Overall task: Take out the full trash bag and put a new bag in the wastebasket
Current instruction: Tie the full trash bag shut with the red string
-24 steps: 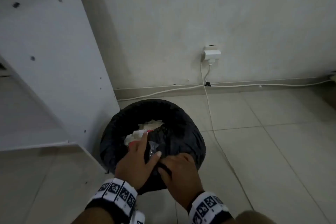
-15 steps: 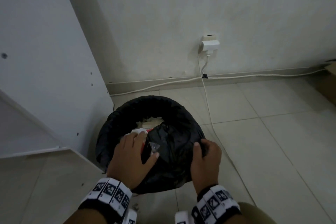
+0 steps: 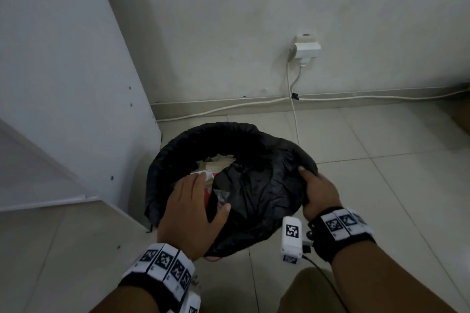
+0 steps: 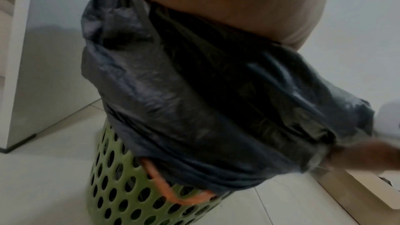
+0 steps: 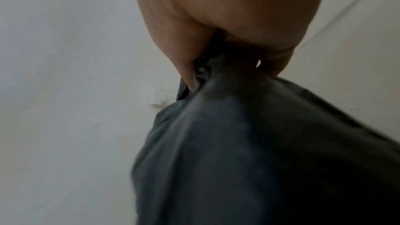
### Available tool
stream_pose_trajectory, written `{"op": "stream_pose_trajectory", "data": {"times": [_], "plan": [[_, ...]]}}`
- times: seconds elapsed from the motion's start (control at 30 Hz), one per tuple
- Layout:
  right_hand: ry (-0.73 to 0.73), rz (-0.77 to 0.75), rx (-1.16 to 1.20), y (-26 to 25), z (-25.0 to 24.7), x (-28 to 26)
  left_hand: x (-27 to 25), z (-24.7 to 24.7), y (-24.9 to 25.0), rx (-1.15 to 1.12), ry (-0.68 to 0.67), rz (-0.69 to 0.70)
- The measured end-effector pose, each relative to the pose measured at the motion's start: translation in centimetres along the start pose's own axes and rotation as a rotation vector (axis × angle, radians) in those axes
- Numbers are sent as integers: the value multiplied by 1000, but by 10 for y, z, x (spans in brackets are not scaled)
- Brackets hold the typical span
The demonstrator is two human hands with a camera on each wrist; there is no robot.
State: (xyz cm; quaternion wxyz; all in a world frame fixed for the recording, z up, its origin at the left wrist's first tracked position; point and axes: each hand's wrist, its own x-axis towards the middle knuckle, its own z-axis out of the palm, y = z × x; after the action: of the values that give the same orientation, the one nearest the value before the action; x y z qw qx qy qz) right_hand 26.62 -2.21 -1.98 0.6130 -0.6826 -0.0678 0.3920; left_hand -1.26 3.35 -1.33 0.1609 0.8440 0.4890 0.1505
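Nearest the camera, the left hand lies on the near side of the black plastic trash bag, fingers spread and nearly straight over the opening, thumb pressing a loose fold of film toward the middle. Its grip is released: the palm and thumb press the bag, nothing is clenched, though the fingertips are hidden past the fold. The right hand is at the right side of the bag, and its grip is grasping a gathered bunch of the bag's edge; the right wrist view shows the film pinched between thumb and curled fingers, running down and away from the fist. So the bag lies between the two hands, its slack drawn across the mouth from the right toward the left palm.

The bag sits in the round green perforated plastic wastebasket, its rim folded down over the basket's top, with an orange drawstring loop hanging below the folded film on the near side. Inside the bag, beyond the left hand, pale paper scraps and a red-and-white wrapper show through the open part.

The wastebasket stands on the pale tiled floor. To its left is a white cabinet panel. Behind it, white cables run along the skirting, up to a white wall plug on the grey wall.
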Motion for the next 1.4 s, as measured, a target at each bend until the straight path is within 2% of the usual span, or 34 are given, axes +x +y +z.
{"op": "stream_pose_trajectory", "data": {"times": [0.1,0.23,0.3,0.33,0.43,0.5,0.53,0.57,0.63,0.7,0.73,0.8,0.87,0.9,0.97,1.03,1.1,1.17,1.2,1.23,1.3,1.4], "plan": [[4,-279,29,-28,16,-27,-3,-2,2,-22,-6,-8],[-212,-715,-540,-35,43,-71,-3,-7,4,-133,35,3],[-346,-918,-712,-24,56,-93,-1,-12,9,-325,98,-14],[-420,-992,-793,-14,62,-100,2,-19,17,-466,81,-44],[-671,-1077,-861,3,68,-110,17,-33,45,-783,-27,-168],[-774,-1026,-753,7,64,-115,27,-37,53,-811,-12,-278],[-754,-956,-659,6,60,-120,31,-37,52,-801,11,-327],[-684,-862,-535,4,55,-122,33,-34,49,-803,31,-365],[-413,-689,-361,-6,51,-118,31,-31,44,-797,30,-376],[-157,-541,-353,-18,54,-102,24,-29,44,-742,-15,-307],[-114,-469,-399,-26,59,-94,20,-28,46,-716,-33,-272],[-193,-264,-443,-35,74,-73,13,-24,49,-683,-37,-252],[-331,-18,-270,-39,90,-58,8,-21,49,-688,-43,-259],[-350,65,-184,-40,96,-53,6,-20,50,-692,-50,-243],[-293,94,-160,-46,109,-45,2,-23,50,-699,-61,-202],[-218,-36,-159,-51,118,-43,1,-28,47,-674,-22,-196],[-227,-300,-267,-57,124,-52,4,-37,44,-688,97,-235],[-343,-621,-576,-61,120,-68,11,-46,40,-698,227,-257],[-422,-732,-668,-62,118,-77,16,-50,36,-680,273,-233],[-513,-798,-719,-64,114,-86,21,-57,34,-640,302,-183],[-683,-857,-793,-65,105,-101,28,-67,28,-511,298,12],[-824,-1016,-905,-72,84,-106,37,-76,16,-333,95,339]]}}
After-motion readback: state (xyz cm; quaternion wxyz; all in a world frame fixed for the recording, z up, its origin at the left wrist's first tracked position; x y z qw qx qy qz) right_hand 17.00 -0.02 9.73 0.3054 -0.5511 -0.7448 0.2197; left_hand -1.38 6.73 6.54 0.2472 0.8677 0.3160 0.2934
